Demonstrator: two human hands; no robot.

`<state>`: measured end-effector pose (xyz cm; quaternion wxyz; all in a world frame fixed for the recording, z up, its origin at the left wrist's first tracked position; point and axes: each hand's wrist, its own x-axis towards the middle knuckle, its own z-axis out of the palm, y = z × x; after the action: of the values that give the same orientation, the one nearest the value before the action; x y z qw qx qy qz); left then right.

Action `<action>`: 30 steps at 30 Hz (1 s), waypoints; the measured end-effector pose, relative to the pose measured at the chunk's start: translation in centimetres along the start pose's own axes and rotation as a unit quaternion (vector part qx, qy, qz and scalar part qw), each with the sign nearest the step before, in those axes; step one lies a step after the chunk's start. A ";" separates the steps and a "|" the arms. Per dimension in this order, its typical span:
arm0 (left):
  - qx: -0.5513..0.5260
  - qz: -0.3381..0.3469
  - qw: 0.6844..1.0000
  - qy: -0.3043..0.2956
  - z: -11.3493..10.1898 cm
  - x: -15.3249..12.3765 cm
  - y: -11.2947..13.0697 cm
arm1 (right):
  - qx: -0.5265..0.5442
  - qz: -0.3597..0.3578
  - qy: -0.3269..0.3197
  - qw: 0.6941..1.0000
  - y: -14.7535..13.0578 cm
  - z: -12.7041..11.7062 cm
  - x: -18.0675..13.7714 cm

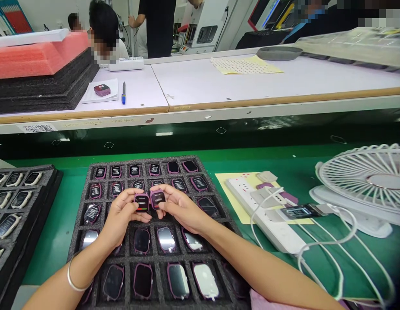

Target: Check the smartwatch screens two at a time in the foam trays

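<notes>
My left hand (pixel 125 211) grips a purple-framed smartwatch body (pixel 142 203), its screen lit with a red and green strip. Pinched in my right hand (pixel 177 206) is a second purple smartwatch body (pixel 157 199), also lit. The two are held side by side, close together, above a dark grey foam tray (pixel 157 254). Rows of similar purple watches fill its pockets; the upper ones show text, while several lower ones, such as the watch (pixel 142 280), have dark or reflective screens. My hands and forearms hide some pockets.
Left stands another foam tray (pixel 41 193) with pale-framed watches. To the right are a white power strip (pixel 267 219), cables and a white fan (pixel 364 185). Beyond, a raised shelf (pixel 187 86) bears foam stacks (pixel 41 56), a pen (pixel 123 93) and a watch (pixel 102 90). Other people are behind it.
</notes>
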<state>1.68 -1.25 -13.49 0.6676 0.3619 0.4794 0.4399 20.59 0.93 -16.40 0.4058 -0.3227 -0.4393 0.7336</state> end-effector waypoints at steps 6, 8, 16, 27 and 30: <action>0.034 0.010 0.999 0.008 0.3 0.2 0.0 | -0.011 0.005 0.001 1.000 -0.2 0.1 -0.1; 0.037 0.014 0.999 0.012 0.3 0.2 0.0 | -0.017 0.001 0.004 1.000 -0.2 0.1 0.0; 0.031 0.011 0.999 0.009 0.5 0.0 0.4 | -0.021 -0.008 0.014 1.000 -0.1 0.1 0.0; 0.048 0.007 0.999 0.005 0.3 -0.1 0.3 | -0.033 0.003 0.025 0.999 0.1 0.1 0.3; 0.053 0.017 0.998 0.002 0.3 -0.1 0.5 | -0.035 -0.002 0.029 0.999 0.1 0.0 0.3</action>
<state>1.79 -1.19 -12.90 0.6387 0.4038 0.4973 0.4264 20.39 1.20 -16.51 0.4085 -0.3570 -0.4531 0.7074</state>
